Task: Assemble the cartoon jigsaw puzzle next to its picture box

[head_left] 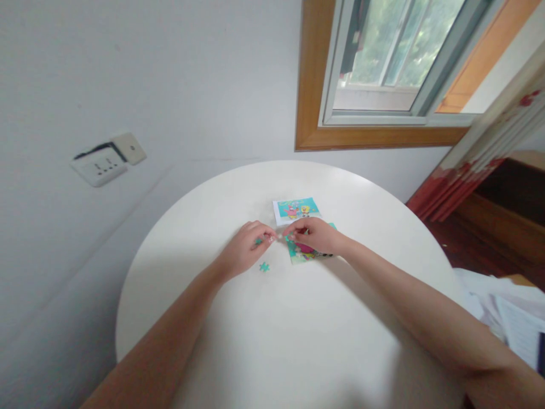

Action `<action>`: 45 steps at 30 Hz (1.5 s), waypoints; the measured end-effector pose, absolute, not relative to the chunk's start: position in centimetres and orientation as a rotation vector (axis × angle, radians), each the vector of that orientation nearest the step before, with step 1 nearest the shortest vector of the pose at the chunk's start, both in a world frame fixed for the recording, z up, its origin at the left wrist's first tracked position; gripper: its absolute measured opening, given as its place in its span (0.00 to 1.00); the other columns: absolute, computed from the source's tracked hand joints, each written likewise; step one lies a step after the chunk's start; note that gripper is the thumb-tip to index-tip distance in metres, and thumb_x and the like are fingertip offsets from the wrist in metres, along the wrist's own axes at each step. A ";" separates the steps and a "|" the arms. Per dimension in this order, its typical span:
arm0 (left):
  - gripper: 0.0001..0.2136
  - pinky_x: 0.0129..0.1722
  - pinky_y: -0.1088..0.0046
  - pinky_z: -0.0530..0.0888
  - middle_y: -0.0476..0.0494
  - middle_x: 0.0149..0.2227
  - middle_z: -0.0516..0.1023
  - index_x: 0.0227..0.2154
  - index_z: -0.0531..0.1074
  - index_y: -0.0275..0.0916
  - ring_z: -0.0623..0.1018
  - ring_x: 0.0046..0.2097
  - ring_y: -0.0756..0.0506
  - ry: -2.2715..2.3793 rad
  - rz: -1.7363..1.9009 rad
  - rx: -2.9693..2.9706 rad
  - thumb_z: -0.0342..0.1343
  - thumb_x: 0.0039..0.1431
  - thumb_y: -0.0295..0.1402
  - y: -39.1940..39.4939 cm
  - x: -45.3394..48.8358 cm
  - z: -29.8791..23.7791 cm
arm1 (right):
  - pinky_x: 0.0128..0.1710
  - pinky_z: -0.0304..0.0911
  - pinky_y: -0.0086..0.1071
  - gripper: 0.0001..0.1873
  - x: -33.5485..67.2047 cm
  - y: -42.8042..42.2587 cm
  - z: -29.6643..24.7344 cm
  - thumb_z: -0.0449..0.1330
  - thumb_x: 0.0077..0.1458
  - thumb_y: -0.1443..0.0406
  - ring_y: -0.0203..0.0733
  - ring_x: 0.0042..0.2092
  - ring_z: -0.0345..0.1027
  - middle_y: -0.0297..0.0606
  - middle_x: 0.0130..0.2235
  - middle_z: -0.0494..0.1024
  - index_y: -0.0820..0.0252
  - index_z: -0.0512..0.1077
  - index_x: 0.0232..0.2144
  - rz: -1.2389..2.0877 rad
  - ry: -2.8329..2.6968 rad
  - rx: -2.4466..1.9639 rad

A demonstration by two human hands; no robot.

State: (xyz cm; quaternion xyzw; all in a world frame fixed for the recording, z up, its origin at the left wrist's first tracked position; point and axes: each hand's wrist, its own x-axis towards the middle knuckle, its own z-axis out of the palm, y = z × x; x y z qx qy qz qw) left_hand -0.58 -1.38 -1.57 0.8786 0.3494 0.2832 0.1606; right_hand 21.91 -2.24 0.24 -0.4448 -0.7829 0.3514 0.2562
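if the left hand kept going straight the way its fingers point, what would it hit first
The left hand points rightward at the right hand; their fingertips nearly meet, so it would probably meet those fingers first, just above the partly built puzzle. Whether they already touch is unclear.

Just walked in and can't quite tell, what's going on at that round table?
A person sits at a round white table working a small jigsaw puzzle. The right hand rests on the partly built puzzle, while the left hand pinches a teal piece beside it. One loose teal piece lies near the left hand. A picture card showing cartoon figures lies just beyond the puzzle.
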 end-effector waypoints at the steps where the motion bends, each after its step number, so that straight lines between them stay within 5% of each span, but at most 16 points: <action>1: 0.09 0.45 0.68 0.67 0.45 0.36 0.74 0.38 0.74 0.40 0.71 0.42 0.45 0.950 0.783 2.538 0.49 0.63 0.34 -1.6 -0.4 -1.6 | 0.30 0.57 0.26 0.12 22.4 -2.5 0.1 0.55 0.51 0.70 0.31 0.27 0.61 0.30 0.25 0.71 0.64 0.76 0.37 0.988 -2.089 -1.233; 7: 0.11 0.45 0.69 0.66 0.44 0.38 0.71 0.42 0.77 0.45 0.70 0.43 0.46 0.768 0.631 2.635 0.50 0.62 0.29 -2.8 0.9 -2.0 | 0.27 0.60 0.25 0.04 23.5 -3.5 -1.8 0.59 0.46 0.69 0.32 0.26 0.65 0.32 0.25 0.73 0.62 0.71 0.29 1.119 -1.921 -1.334; 24: 0.14 0.45 0.67 0.66 0.44 0.40 0.72 0.42 0.78 0.46 0.69 0.43 0.45 0.757 0.576 2.694 0.50 0.60 0.25 -3.0 1.3 -2.0 | 0.28 0.61 0.25 0.05 23.8 -3.2 -2.7 0.61 0.47 0.67 0.32 0.27 0.66 0.31 0.26 0.75 0.62 0.74 0.29 1.189 -1.886 -1.313; 33: 0.14 0.46 0.67 0.66 0.45 0.39 0.72 0.42 0.78 0.46 0.69 0.43 0.45 0.739 0.582 2.694 0.51 0.60 0.25 -2.9 1.3 -2.2 | 0.40 0.58 0.30 0.07 24.0 -3.1 -1.6 0.66 0.47 0.67 0.38 0.36 0.65 0.36 0.30 0.74 0.60 0.79 0.32 0.546 -2.318 -1.248; 45: 0.13 0.46 0.67 0.66 0.44 0.39 0.72 0.40 0.78 0.45 0.70 0.43 0.45 0.747 0.583 2.685 0.50 0.61 0.26 -3.2 1.5 -1.9 | 0.44 0.56 0.32 0.09 24.3 -4.1 -0.7 0.63 0.53 0.61 0.42 0.43 0.65 0.39 0.39 0.73 0.52 0.79 0.38 0.268 -2.422 -1.430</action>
